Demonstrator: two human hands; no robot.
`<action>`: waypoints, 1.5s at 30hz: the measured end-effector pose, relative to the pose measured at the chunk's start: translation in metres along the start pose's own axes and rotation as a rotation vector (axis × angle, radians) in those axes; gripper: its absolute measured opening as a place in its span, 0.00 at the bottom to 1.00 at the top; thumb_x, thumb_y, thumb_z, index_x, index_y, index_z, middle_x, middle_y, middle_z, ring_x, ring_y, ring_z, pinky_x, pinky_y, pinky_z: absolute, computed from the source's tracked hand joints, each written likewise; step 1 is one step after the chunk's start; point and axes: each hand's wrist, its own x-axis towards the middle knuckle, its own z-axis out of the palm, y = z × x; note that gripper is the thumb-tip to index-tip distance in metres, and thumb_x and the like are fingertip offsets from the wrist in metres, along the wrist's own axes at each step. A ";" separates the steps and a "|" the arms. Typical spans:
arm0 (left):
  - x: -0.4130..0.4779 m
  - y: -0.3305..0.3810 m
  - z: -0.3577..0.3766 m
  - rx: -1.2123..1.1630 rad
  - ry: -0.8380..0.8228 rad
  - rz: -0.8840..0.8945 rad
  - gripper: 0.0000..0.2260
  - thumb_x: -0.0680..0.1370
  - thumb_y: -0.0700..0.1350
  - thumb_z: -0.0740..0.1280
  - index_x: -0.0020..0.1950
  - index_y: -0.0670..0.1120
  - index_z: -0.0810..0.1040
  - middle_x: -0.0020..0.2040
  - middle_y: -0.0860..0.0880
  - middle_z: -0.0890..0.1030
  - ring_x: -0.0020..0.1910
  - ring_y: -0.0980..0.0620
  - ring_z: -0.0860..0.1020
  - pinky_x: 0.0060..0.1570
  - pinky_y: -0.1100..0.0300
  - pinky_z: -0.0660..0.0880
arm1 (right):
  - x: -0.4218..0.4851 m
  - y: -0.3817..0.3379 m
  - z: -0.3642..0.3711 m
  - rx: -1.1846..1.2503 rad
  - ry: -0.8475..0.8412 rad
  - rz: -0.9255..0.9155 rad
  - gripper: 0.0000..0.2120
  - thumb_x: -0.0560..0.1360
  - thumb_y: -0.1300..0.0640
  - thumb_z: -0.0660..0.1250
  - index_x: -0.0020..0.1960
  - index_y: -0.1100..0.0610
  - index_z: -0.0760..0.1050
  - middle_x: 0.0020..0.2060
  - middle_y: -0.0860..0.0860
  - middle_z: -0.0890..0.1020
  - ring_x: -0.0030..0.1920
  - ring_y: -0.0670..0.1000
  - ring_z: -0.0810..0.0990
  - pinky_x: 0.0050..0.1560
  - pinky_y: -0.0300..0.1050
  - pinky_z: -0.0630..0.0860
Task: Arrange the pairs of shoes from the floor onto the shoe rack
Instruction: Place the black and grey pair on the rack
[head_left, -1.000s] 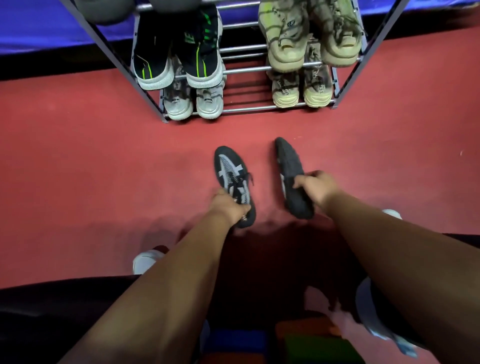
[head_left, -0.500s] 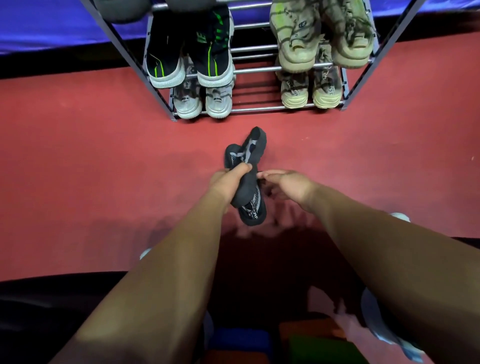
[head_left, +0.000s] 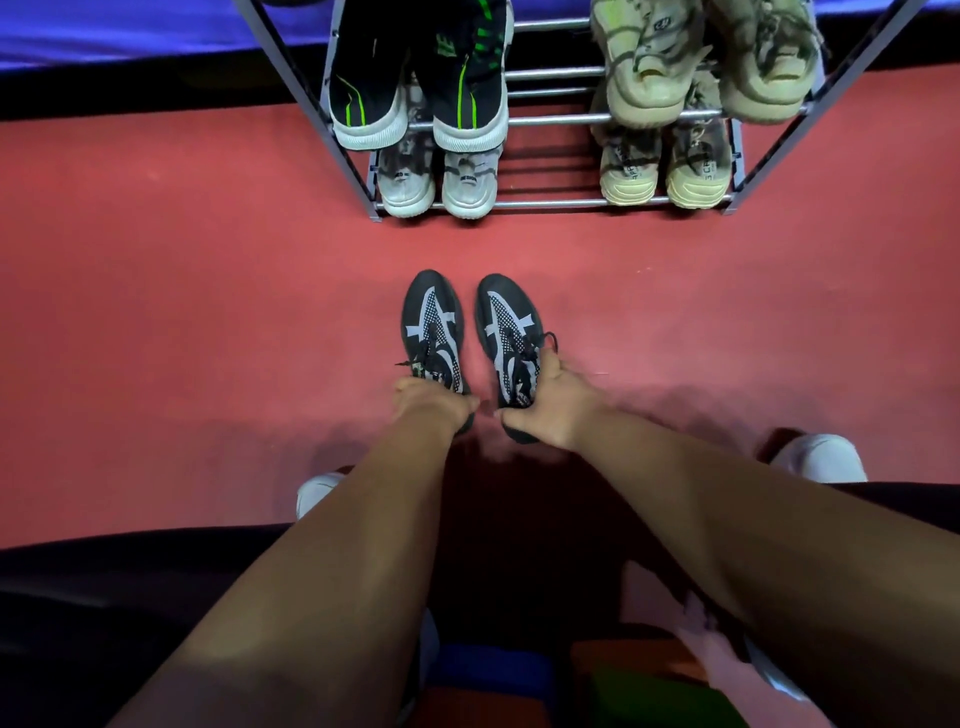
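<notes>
Pulled left shoe (head_left: 431, 327) and right shoe (head_left: 506, 332) out of crossed bundle; set upright, side by side, just apart, on floor (head_left: 208, 312). Regripped heels: left hand (head_left: 431, 408) on left shoe, right hand (head_left: 553, 402) on right shoe.

The left hand (head_left: 434, 408) and right hand (head_left: 553, 408) each grip a black shoe's heel.
The left shoe (head_left: 428, 322) and right shoe (head_left: 506, 325) are side by side, upright, toes toward the shoe rack (head_left: 571, 203).
</notes>
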 end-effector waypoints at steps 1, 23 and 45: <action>0.000 -0.001 0.003 0.061 -0.006 0.010 0.54 0.67 0.64 0.81 0.78 0.36 0.59 0.73 0.41 0.72 0.72 0.42 0.75 0.71 0.51 0.73 | 0.000 -0.003 0.003 -0.058 0.000 -0.008 0.63 0.68 0.28 0.73 0.85 0.56 0.42 0.78 0.58 0.67 0.75 0.61 0.71 0.74 0.56 0.70; -0.009 0.001 -0.011 0.099 0.074 0.174 0.49 0.73 0.59 0.77 0.81 0.34 0.55 0.72 0.39 0.69 0.71 0.40 0.74 0.68 0.49 0.74 | 0.014 -0.023 0.011 -0.254 0.094 0.011 0.59 0.74 0.37 0.71 0.85 0.60 0.36 0.77 0.61 0.60 0.71 0.63 0.68 0.67 0.58 0.73; -0.260 0.118 -0.265 0.311 0.131 0.567 0.10 0.67 0.51 0.76 0.35 0.44 0.83 0.37 0.45 0.84 0.35 0.47 0.83 0.43 0.58 0.81 | -0.180 -0.146 -0.327 -0.449 0.202 -0.105 0.21 0.63 0.40 0.76 0.45 0.56 0.87 0.36 0.51 0.85 0.44 0.56 0.86 0.48 0.49 0.85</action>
